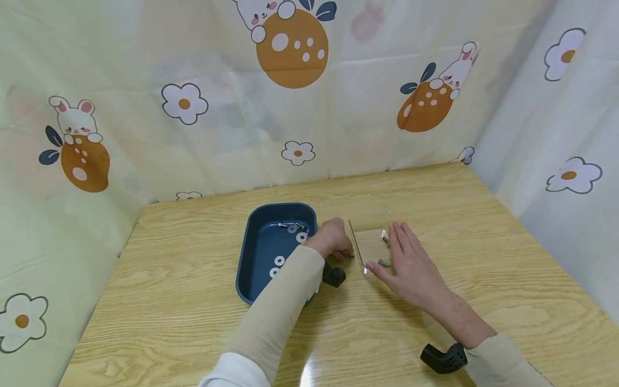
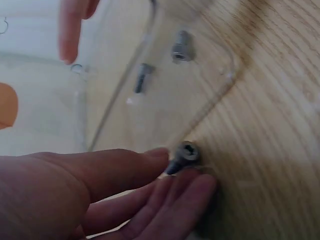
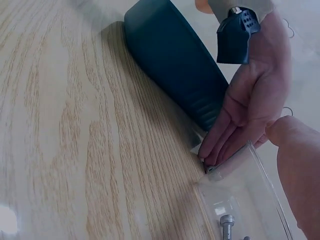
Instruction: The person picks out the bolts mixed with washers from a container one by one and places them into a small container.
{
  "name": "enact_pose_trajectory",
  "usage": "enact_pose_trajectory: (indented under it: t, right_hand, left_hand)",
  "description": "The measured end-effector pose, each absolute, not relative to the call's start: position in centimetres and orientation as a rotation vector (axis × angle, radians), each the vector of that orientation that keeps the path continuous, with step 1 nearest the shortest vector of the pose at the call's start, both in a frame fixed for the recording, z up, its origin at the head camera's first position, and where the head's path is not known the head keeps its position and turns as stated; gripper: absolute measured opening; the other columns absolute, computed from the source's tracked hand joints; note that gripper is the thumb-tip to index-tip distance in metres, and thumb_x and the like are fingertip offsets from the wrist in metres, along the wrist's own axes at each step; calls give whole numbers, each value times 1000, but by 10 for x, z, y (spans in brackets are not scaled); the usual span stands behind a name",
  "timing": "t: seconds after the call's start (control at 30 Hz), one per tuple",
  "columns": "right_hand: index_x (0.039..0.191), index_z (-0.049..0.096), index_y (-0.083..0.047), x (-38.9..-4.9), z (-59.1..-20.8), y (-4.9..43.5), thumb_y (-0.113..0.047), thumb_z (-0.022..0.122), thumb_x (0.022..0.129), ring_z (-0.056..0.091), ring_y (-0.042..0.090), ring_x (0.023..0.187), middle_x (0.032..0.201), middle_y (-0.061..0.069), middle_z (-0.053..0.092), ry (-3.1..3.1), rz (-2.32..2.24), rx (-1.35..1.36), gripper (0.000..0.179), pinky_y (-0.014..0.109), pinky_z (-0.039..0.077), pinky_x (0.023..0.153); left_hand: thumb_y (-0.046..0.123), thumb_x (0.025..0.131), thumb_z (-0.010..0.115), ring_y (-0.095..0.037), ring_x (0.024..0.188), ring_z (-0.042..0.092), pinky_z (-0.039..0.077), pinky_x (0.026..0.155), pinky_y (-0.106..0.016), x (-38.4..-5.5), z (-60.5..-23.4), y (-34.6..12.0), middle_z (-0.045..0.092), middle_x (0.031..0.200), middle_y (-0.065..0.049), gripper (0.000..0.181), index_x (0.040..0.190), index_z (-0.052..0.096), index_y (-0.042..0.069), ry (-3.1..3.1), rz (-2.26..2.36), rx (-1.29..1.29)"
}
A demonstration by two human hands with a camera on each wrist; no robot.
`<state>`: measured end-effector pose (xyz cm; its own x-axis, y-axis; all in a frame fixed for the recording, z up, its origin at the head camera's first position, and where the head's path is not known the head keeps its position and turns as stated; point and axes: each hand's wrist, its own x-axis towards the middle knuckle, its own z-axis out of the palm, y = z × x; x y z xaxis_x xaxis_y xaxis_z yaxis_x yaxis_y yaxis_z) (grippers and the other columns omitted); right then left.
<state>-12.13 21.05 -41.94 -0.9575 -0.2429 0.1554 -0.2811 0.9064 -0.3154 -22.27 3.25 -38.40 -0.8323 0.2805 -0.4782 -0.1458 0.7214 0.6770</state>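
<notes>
My left hand (image 1: 333,239) pinches a socket-head screw (image 2: 188,151) between thumb and fingertips, low over the table beside a clear plastic box (image 1: 371,243). The screw's head with its hex recess faces up in the left wrist view. Inside the box lie two more screws, one showing as a metal bolt (image 2: 182,46) and the other as a smaller bolt (image 2: 143,78). My right hand (image 1: 416,271) lies along the box's right side with its fingers straight. Its thumb stretches to the box's near edge. In the right wrist view the right thumb (image 3: 300,170) stands beside the box wall.
A dark blue tray (image 1: 243,263) stands left of the box, partly covered by my left forearm. It holds several washers (image 1: 279,260) and a few screws (image 1: 283,225). Black wrist mounts (image 1: 444,359) stick out from both wrists. A patterned curtain (image 1: 217,140) borders the wooden table (image 1: 174,301).
</notes>
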Motion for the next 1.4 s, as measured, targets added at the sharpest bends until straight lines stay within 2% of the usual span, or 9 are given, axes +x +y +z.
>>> enact_pose_trajectory:
  t: [0.3, 0.5, 0.73, 0.83, 0.93, 1.0, 1.07, 1.23, 1.4]
  right_hand:
    - [152, 15, 13, -122, -424, 210, -58, 49, 98, 8, 45, 152, 161, 32, 12, -2966, 559, 393, 95, 58, 16, 124]
    - [153, 12, 12, -121, -428, 211, -59, 48, 98, 5, 45, 152, 162, 31, 6, -2999, 651, 354, 97, 60, 16, 123]
    - [154, 7, 11, -122, -430, 212, -62, 49, 96, 4, 46, 152, 163, 30, 3, -3000, 689, 325, 102, 63, 18, 121]
    - [153, 10, 12, -123, -430, 211, -60, 51, 96, 6, 46, 151, 162, 31, 6, -2987, 686, 325, 101, 63, 20, 121]
    - [153, 12, 12, -123, -431, 210, -60, 52, 96, 8, 47, 151, 162, 32, 8, -2975, 678, 331, 100, 63, 21, 120]
    - [153, 13, 12, -123, -431, 210, -59, 52, 96, 9, 47, 151, 162, 32, 8, -2970, 675, 335, 100, 63, 21, 120]
    - [153, 12, 13, -124, -431, 210, -59, 53, 96, 9, 47, 151, 162, 32, 8, -2970, 665, 339, 100, 62, 21, 121]
    - [152, 13, 14, -123, -431, 211, -57, 56, 95, 10, 47, 150, 161, 33, 10, -2971, 630, 341, 101, 62, 22, 120]
    - [152, 15, 14, -122, -431, 212, -57, 57, 94, 11, 47, 150, 161, 33, 12, -2960, 631, 339, 101, 63, 24, 119]
  left_hand:
    - [-3, 79, 76, -27, 73, 76, 60, 58, -24, -222, -395, 39, 75, 80, -19, 10, 75, 67, -4, 2459, 1007, -5]
    - [-7, 87, 68, -34, 86, 75, 64, 77, -38, -219, -397, 43, 74, 94, -26, 6, 90, 67, -11, 2254, 1300, -149]
    - [-9, 90, 62, -38, 95, 72, 62, 85, -40, -215, -395, 42, 71, 104, -31, 8, 94, 66, -14, 2116, 1426, -189]
    - [-9, 90, 60, -35, 79, 72, 64, 79, -38, -216, -393, 44, 71, 89, -23, 7, 90, 66, -11, 2216, 1330, -133]
    - [-8, 91, 57, -25, 60, 62, 61, 66, -33, -218, -391, 45, 60, 73, -12, 8, 89, 64, -6, 2323, 1221, -75]
    - [-7, 92, 55, -20, 56, 55, 56, 62, -32, -218, -390, 46, 53, 70, -8, 7, 90, 60, -4, 2341, 1218, -69]
    - [-8, 92, 53, -20, 58, 54, 56, 66, -34, -217, -390, 46, 54, 72, -8, 7, 92, 58, -4, 2292, 1290, -95]
    - [-11, 91, 52, -21, 67, 56, 60, 90, -42, -214, -393, 44, 57, 79, -12, 6, 93, 55, -6, 2122, 1485, -169]
    - [-14, 87, 54, -21, 67, 54, 60, 92, -42, -212, -394, 45, 52, 77, -9, 9, 92, 57, -8, 2113, 1483, -176]
